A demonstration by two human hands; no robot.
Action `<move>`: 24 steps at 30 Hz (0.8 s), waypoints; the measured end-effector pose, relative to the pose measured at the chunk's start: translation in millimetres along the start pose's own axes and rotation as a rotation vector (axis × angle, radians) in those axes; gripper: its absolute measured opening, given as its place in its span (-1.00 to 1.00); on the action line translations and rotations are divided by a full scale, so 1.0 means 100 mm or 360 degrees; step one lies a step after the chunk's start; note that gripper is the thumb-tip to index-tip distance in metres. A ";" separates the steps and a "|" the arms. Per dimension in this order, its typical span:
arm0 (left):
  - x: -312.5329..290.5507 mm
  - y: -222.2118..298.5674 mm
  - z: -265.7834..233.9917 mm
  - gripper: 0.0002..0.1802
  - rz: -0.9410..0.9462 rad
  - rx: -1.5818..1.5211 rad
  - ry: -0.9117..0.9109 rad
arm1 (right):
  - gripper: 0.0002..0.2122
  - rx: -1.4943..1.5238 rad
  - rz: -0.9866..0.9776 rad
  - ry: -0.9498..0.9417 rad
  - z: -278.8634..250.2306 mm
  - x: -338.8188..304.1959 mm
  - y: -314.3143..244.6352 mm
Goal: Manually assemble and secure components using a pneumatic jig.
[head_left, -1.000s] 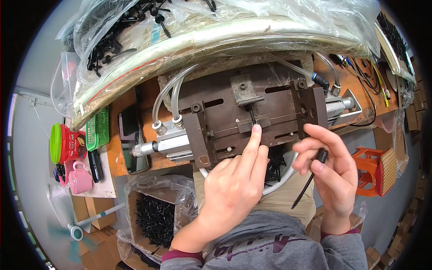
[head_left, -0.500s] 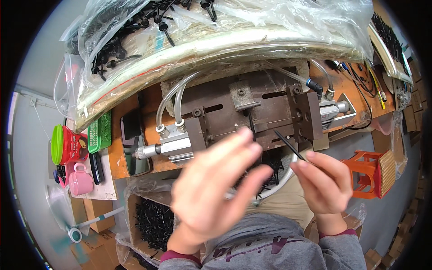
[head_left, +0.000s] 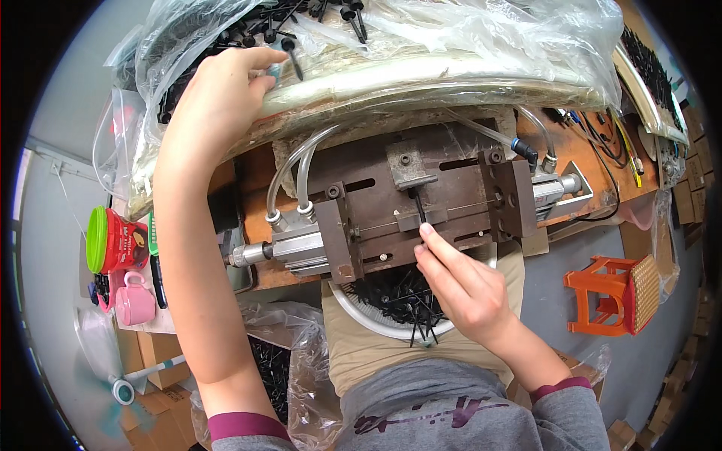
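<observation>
My left hand [head_left: 226, 94] is over the plastic-lined tray, its forefinger and thumb apart. The forefinger's tip is beside the round head of a black pin [head_left: 295, 60]; whether it touches is unclear. My right hand [head_left: 470, 293] is at the front of a brown metal fixture [head_left: 368, 177], fingers closed at the near end of a slim black rod [head_left: 420, 206]. The rod's far end lies under a small metal block [head_left: 406, 161] in the middle of the fixture. My thumb is hidden behind the fingers.
Air cylinders [head_left: 299, 252] with clear hoses flank the fixture. A white basket [head_left: 353, 312] of black rods rests on my lap. More black pieces fill a plastic-lined box [head_left: 269, 368] at lower left. An orange stool [head_left: 613, 293] stands at right.
My left hand has swung from in front of the fixture up to the tray. My right hand has moved left from beside the fixture, bringing its fingers to the rod under the block.
</observation>
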State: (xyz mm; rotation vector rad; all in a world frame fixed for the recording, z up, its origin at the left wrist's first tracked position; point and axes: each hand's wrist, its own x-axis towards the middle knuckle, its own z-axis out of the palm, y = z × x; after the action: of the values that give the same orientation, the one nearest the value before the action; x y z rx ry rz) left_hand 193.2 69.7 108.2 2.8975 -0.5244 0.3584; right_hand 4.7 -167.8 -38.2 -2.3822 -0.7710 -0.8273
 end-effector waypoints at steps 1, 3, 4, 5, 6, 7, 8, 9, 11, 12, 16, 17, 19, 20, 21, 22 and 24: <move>0.02 0.04 -0.01 -0.60 -0.0025 0.0006 -0.0122 | -0.76 -0.0002 0.0024 -0.0034 -0.03 0.04 0.00; 0.03 0.10 0.01 -0.61 0.0003 0.0001 -0.0062 | -0.78 -0.0053 0.0042 -0.0088 -0.06 0.07 -0.03; 0.03 0.11 0.01 -0.62 0.0017 0.0001 -0.0026 | -0.79 -0.0081 0.0047 -0.0110 -0.08 0.09 -0.04; 0.03 0.12 0.03 -0.63 0.0119 0.0011 0.0144 | -0.79 -0.0102 0.0057 -0.0135 -0.11 0.10 -0.06; 0.03 0.11 0.04 -0.64 0.0218 0.0027 0.0319 | -0.80 -0.0120 0.0060 -0.0158 -0.14 0.12 -0.08; 0.03 0.10 0.06 -0.65 0.0317 0.0044 0.0492 | -0.80 -0.0138 0.0064 -0.0180 -0.16 0.13 -0.09; 0.08 0.11 0.08 -0.67 0.0444 -0.0001 0.0666 | -0.78 -0.0187 0.0016 -0.0170 -0.16 0.15 -0.07; 0.14 0.06 0.11 -0.68 0.0493 0.0038 0.0542 | -0.78 -0.0205 0.0021 -0.0226 -0.18 0.17 -0.09; 0.24 -0.04 0.14 -0.69 0.0582 0.0111 0.0292 | -0.76 -0.0243 0.0031 -0.0341 -0.26 0.22 -0.14; 0.24 0.10 0.08 -0.74 0.0324 0.0066 0.0023 | -0.76 -0.0131 0.0044 -0.0329 -0.31 0.27 -0.12; 0.19 0.09 0.09 -0.79 0.0458 -0.0008 0.0392 | -0.74 0.0119 -0.0002 -0.0048 -0.47 0.61 0.03; 0.12 0.06 0.09 -0.80 0.0533 -0.0142 0.0559 | -0.76 0.0103 -0.0076 0.0084 -0.48 0.78 0.12; -0.06 0.12 0.03 -0.81 0.0438 -0.0633 0.0737 | -0.86 -0.0030 -0.0228 0.0252 -0.51 1.25 0.32; -0.18 0.25 -0.01 -0.82 0.0261 -0.0981 0.0731 | -0.89 -0.0169 -0.0246 0.0317 -0.44 1.49 0.45; -0.29 0.39 -0.07 -0.82 0.0094 -0.1345 0.0723 | -0.92 -0.0334 -0.0265 0.0381 -0.40 1.75 0.57; -0.42 0.52 -0.14 -0.77 0.0009 -0.1668 0.0688 | -0.92 -0.0501 -0.0391 0.0377 -0.32 2.02 0.75; -0.66 0.53 -0.17 -0.67 0.0011 -0.2223 0.0352 | -0.88 -0.0748 -0.0698 0.0264 -0.12 2.44 1.17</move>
State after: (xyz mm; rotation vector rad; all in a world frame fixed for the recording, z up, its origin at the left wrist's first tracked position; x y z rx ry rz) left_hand 110.4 45.7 114.1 1.4897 -0.4556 0.1724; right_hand 235.4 -174.8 103.6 -2.5234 -1.1542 -1.5076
